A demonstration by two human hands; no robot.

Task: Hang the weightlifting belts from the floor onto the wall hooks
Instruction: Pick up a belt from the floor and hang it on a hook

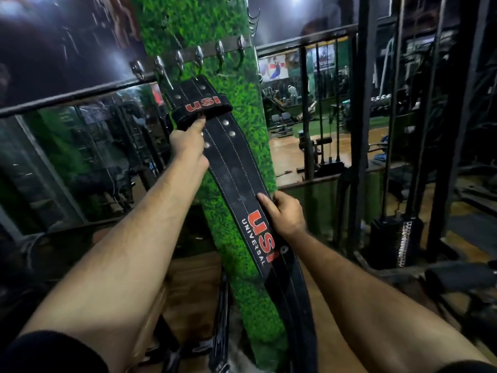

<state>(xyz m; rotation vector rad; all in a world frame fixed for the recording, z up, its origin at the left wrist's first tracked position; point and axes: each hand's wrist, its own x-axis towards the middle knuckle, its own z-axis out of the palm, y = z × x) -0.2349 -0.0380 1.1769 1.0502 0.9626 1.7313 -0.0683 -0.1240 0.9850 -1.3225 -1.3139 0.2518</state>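
A black leather weightlifting belt (pixel 234 168) with red "USI" lettering hangs down a green turf-covered pillar (pixel 250 114). Its top end sits just under a row of metal wall hooks (pixel 199 56); whether it rests on a hook I cannot tell. My left hand (pixel 188 142) grips the belt's left edge near the top, with the thumb pressed under the loop marked "USI". My right hand (pixel 285 212) holds the belt's right edge lower down, beside the "USI UNIVERSAL" print. The belt's lower part curves down toward the floor.
Another dark belt or strap (pixel 222 319) lies low at the pillar's foot on the wooden floor. A mirror wall (pixel 88 157) stands to the left. Black machine frames and a weight stack (pixel 395 240) stand to the right.
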